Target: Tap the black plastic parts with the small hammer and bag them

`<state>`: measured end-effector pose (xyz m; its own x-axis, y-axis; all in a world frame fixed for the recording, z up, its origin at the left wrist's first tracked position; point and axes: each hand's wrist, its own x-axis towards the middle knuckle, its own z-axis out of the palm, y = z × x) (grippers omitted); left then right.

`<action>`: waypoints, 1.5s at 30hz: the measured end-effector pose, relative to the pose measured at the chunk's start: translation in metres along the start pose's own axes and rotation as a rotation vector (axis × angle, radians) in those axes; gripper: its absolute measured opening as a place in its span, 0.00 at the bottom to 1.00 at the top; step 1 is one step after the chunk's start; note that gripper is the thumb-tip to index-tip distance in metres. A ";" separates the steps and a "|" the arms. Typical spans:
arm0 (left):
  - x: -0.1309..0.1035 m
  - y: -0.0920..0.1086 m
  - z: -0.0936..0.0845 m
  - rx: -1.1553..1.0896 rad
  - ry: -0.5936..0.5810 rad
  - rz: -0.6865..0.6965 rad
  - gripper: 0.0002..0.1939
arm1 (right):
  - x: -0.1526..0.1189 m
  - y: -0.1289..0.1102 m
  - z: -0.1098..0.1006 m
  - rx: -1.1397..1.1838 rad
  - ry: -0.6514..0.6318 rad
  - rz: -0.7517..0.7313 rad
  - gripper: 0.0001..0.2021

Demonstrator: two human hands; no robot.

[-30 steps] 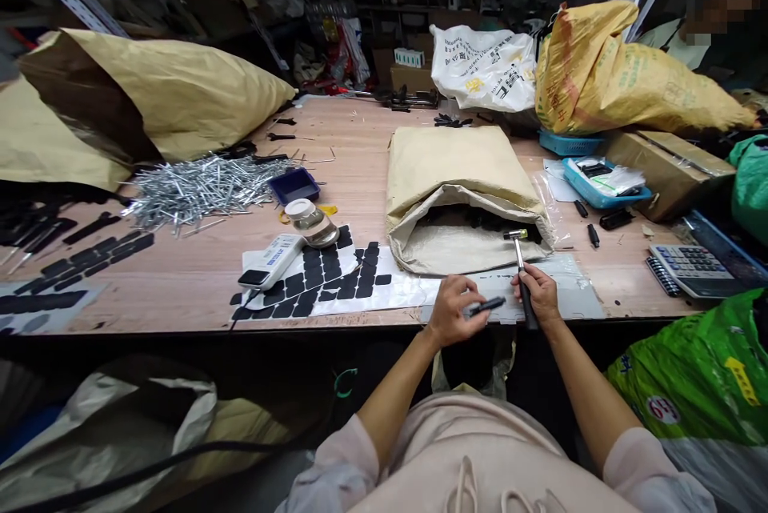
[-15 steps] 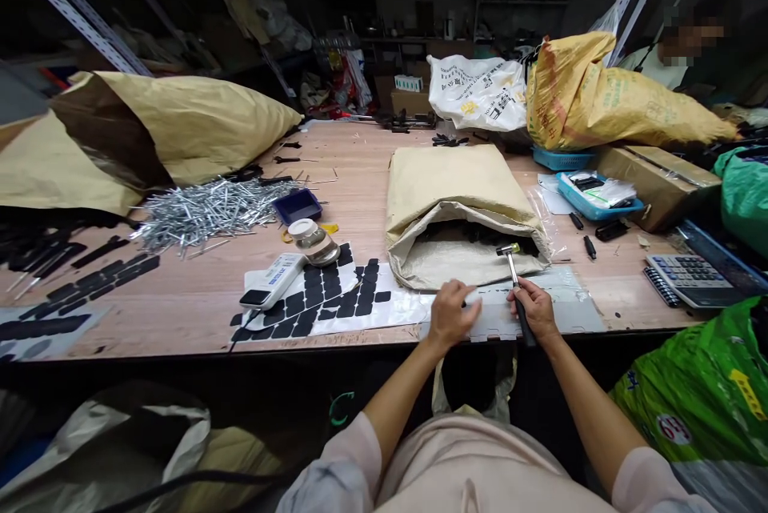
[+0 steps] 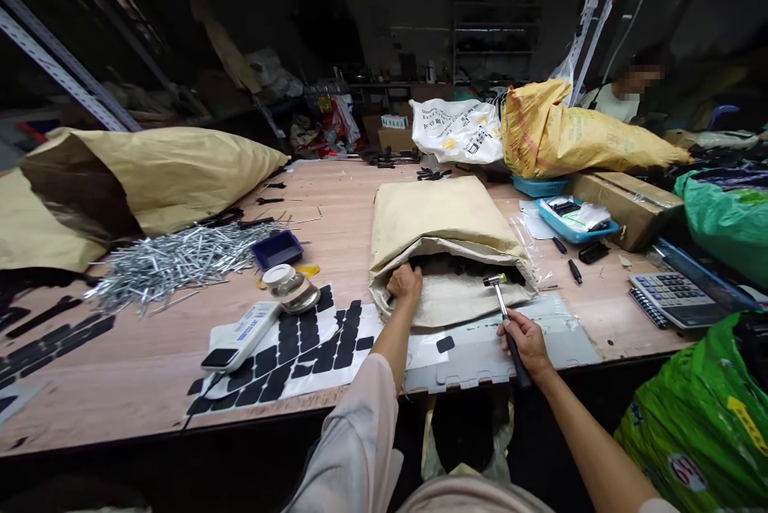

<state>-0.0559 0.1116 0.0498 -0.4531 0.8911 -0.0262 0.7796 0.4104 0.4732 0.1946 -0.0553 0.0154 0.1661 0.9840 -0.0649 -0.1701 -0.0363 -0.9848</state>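
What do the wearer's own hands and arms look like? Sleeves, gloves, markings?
Left hand and right hand: bare, no gloves, watch or bracelet showing; rings too small to rule out. The left sleeve is loose, creased fabric, pale pink with greyish areas, no visible print. Only a pale edge of the right sleeve shows. No cables on either arm.

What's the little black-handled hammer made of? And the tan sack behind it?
The hammer: shiny silver shaft, probably metal; dull black handle, maybe rubber or plastic. The sack: probably paper, matte tan with stiff creases; maybe coated cloth.
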 end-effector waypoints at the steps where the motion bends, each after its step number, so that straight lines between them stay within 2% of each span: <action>1: -0.002 -0.002 -0.001 -0.004 0.003 -0.002 0.17 | 0.000 0.000 0.000 0.000 0.000 0.000 0.24; 4: -0.020 -0.014 -0.003 -0.049 0.005 0.064 0.17 | 0.001 0.001 -0.002 0.006 0.002 -0.007 0.24; 6: -0.040 -0.022 -0.004 -0.099 -0.040 0.215 0.16 | 0.001 -0.001 -0.002 0.007 0.003 -0.008 0.24; 10: -0.085 -0.027 -0.001 -0.108 -0.259 0.604 0.12 | -0.001 -0.006 -0.002 -0.030 0.010 -0.008 0.23; 12: -0.100 -0.022 0.003 -0.050 -0.295 0.678 0.11 | -0.002 -0.009 -0.002 -0.066 0.009 -0.013 0.23; 17: -0.104 -0.012 0.013 -0.049 -0.268 0.671 0.12 | -0.003 -0.007 -0.001 -0.145 -0.023 -0.029 0.23; 23: -0.097 -0.021 0.026 -0.160 -0.249 0.748 0.12 | -0.009 0.001 0.001 -0.274 -0.081 -0.087 0.26; 27: -0.095 -0.025 0.034 -0.194 -0.266 0.719 0.11 | -0.024 -0.009 0.000 -0.448 -0.104 -0.128 0.25; 31: -0.091 -0.025 0.040 -0.207 -0.268 0.695 0.12 | -0.035 -0.017 -0.001 -0.561 -0.069 -0.264 0.22; 34: -0.091 -0.025 0.041 -0.204 -0.273 0.695 0.11 | -0.037 -0.016 -0.003 -0.614 -0.035 -0.322 0.21; 38: -0.093 -0.025 0.039 -0.209 -0.269 0.701 0.12 | -0.034 -0.018 -0.003 -0.717 -0.076 -0.271 0.21; 45: -0.094 -0.024 0.038 -0.209 -0.253 0.705 0.13 | -0.037 -0.022 0.005 -0.623 -0.072 -0.347 0.21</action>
<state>-0.0155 0.0251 0.0070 0.2518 0.9553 0.1547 0.7377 -0.2929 0.6082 0.1875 -0.0896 0.0399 0.0413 0.9652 0.2584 0.4709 0.2093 -0.8570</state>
